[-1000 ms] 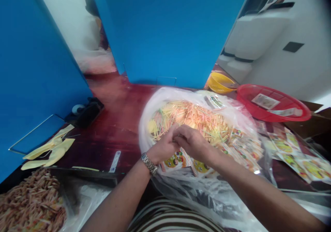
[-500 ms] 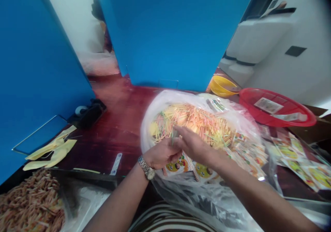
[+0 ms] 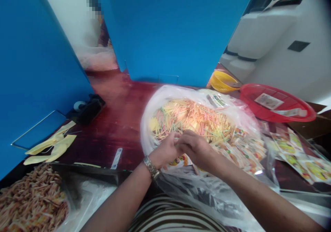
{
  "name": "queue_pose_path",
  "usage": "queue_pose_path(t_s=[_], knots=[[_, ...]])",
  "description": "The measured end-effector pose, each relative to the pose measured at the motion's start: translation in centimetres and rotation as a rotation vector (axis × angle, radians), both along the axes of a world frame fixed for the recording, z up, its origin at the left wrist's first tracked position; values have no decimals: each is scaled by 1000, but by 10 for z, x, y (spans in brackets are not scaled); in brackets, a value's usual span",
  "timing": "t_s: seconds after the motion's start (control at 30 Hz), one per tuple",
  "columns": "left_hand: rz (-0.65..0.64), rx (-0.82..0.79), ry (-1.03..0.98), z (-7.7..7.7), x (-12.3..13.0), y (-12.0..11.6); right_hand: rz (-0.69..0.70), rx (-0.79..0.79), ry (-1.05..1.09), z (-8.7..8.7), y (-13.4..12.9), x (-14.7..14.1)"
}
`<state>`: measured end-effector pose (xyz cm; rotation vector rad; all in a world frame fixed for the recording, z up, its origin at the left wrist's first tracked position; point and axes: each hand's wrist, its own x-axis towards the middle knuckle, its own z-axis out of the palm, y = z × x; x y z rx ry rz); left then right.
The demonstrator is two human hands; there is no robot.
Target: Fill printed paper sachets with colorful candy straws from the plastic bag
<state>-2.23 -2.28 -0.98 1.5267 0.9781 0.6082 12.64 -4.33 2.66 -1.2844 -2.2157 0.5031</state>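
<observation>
Since the previous moment the left hand (image 3: 164,151) has closed in on the right hand (image 3: 193,145), so the fingertips of both now meet, and the green-tinted stick that stood up clear of the fingers is no longer plain to see. Both hands are half curled, palms down and neither flat nor fisted. A thin pale sliver may lie between the fingertips (image 3: 178,138), but it is too small to tell, so whether either hand has hold of anything cannot be settled.

Directly ahead of the fingers, and touching distance below them, lies a heap of thin multicoloured sticks (image 3: 191,116) in yellow, pink and orange, inside an open clear plastic bag (image 3: 207,204). Printed paper sachets (image 3: 248,152) with yellow round labels fan out just right of the right hand, and more lie further right on the table. Beyond the right hand sit a red plastic basket (image 3: 305,113) and a smaller yellow basket (image 3: 224,81). Left of the left hand, which wears a metal-link wristwatch (image 3: 151,167), are pale yellow strips (image 3: 50,149) on a dark red table (image 3: 121,128), and a pile of brownish sticks (image 3: 31,201) lies near the lower left.
</observation>
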Motion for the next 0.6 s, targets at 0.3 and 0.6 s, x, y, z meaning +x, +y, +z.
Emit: queue_pose_path(t_s=[0.3,0.6], knots=[[-56,443,779,2,-11,0,-21,5,-156,-23,-12,50],[-72,511,715,-5,-16,9,1,24,26,-32,-5,13]])
